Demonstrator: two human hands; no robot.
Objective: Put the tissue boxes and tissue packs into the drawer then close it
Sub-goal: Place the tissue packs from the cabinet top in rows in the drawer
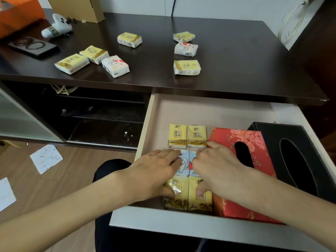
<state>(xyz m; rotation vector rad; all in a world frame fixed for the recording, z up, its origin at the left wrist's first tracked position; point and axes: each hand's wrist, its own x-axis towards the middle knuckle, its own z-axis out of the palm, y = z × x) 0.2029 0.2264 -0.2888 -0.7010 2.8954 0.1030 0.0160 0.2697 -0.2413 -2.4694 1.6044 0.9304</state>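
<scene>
The white drawer stands pulled out below the dark desk. Inside it lie a red floral tissue box and a black tissue box on the right. Left of them, tissue packs sit in rows: two yellow packs at the back, two white cartoon packs in the middle, two yellow packs at the front. My left hand and my right hand rest flat on the middle packs, fingers spread. Several more packs lie on the desk top.
On the desk are a white toy figure, a black phone, an orange box and a cardboard box. Left of the drawer is an open dark shelf unit. Paper sheets lie on the wooden floor.
</scene>
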